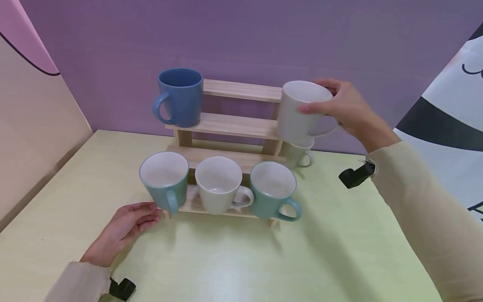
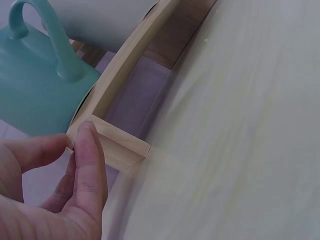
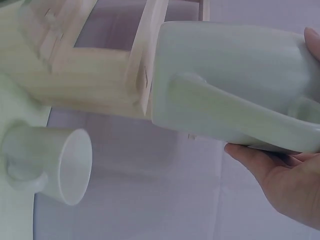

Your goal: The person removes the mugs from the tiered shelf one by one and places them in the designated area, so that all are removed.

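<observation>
A white mug (image 1: 298, 113) is in my right hand (image 1: 347, 107), thumb on its near side and fingers behind its rim. It is at the right end of the stepped wooden rack's (image 1: 237, 126) upper tiers; whether its base touches a shelf I cannot tell. In the right wrist view its handle (image 3: 245, 112) shows along its side. My left hand (image 1: 128, 226) pinches the left front corner of the lowest shelf between thumb and fingers, as the left wrist view shows. Just above those fingertips sits a teal mug (image 1: 166, 180) with a white inside.
On the lowest shelf are also a white mug (image 1: 219, 184) and a second teal mug (image 1: 273, 184). A blue mug (image 1: 181, 98) stands at the rack's upper left. Behind the rack's right end, a smaller white cup (image 1: 299, 153) stands on the pale table (image 1: 226, 268). A purple backdrop rises behind.
</observation>
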{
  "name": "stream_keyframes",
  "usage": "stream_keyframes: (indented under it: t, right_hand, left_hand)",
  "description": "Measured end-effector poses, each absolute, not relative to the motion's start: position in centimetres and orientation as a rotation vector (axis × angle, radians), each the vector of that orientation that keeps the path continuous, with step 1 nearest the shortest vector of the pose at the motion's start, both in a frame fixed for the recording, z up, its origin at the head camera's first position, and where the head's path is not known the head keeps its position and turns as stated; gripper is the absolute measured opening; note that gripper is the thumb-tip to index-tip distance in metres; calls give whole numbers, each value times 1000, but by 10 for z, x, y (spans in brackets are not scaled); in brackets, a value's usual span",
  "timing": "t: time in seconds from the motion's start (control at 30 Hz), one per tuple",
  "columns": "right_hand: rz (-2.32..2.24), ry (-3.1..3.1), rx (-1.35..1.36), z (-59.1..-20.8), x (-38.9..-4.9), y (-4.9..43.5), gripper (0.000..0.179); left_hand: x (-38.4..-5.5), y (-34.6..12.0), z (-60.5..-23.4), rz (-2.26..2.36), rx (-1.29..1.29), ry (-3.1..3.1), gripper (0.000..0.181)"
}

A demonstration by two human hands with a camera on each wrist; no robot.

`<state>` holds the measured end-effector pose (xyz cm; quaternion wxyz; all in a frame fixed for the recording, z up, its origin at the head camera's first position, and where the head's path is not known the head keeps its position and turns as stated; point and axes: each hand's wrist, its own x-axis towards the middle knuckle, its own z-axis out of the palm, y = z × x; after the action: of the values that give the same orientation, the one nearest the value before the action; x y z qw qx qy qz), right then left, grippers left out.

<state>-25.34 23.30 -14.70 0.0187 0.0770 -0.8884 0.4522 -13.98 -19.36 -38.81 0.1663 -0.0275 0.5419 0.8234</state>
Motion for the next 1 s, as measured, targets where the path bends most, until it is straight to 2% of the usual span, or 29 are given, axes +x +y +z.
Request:
stream_keyframes:
  t: [1.0]
  right_hand:
    - [1302, -2779, 186, -170, -258, 282, 72]
  left_hand:
    - [-139, -196, -394, 2333, -99, 1572, 18]
